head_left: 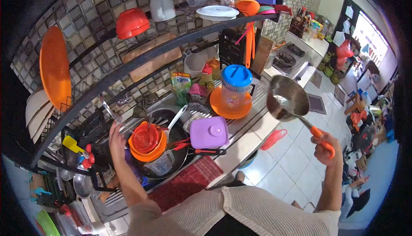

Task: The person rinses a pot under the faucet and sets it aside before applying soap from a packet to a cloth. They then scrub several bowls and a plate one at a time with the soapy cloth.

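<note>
Beyond the white-tiled bench (pixel 252 139), your right hand (pixel 327 150) grips the orange handle (pixel 316 132) of a deep metal saucepan (pixel 279 94) extending forward-left from it; whether your farther left hand (pixel 116 142), beside the red plastic bowl (pixel 143 138), holds anything is unclear.

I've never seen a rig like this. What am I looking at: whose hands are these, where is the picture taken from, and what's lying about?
There is no robot: a person works with two bare hands. The single picture comes from a camera on their head, looking forward and down.

The right hand grips the orange handle of a metal saucepan. The left hand is beside some stacked red and orange bowls; whether it grasps anything is unclear.

On the counter are a purple lidded container, a blue-lidded jug on an orange plate and a red cloth.
</note>
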